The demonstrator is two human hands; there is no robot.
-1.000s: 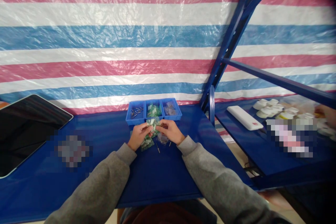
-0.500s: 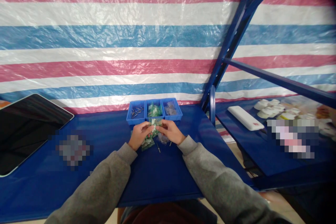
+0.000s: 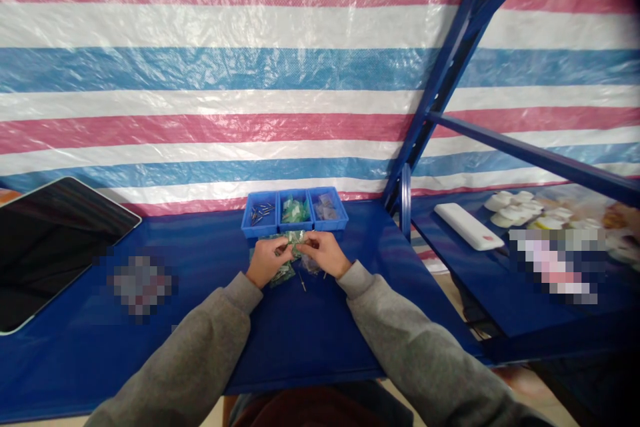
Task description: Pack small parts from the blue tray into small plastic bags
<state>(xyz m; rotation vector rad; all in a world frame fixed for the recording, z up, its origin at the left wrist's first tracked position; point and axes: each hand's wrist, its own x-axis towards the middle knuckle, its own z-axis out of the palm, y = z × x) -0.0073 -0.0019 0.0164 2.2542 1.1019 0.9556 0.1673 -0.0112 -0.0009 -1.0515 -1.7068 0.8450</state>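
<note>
My left hand (image 3: pixel 267 261) and my right hand (image 3: pixel 327 253) meet over the table, just in front of a row of blue bins. Both are closed, with fingertips pinching a small green-tinted plastic bag (image 3: pixel 296 237) between them. What the bag holds is too small to make out. Under and beside my left hand lie more green plastic bags (image 3: pixel 283 275). A clear little bag (image 3: pixel 311 265) rests below my right fingers, partly hidden by them. Close by on the table is a thin metal pin (image 3: pixel 303 283).
Three joined blue bins (image 3: pixel 260 232) hold metal pins (image 3: pixel 261 215), green bags (image 3: pixel 295 209) and clear bags (image 3: pixel 327 207). A dark tablet-like panel (image 3: pixel 55 247) lies left. Right of a blue metal post (image 3: pixel 440 87), another table bears a white box (image 3: pixel 467 225) and white items (image 3: pixel 515 207).
My left fingers have shifted slightly and the thumb has moved down from the bag's top. More of the green bag's upper part shows between my hands. The bins have stayed put.
</note>
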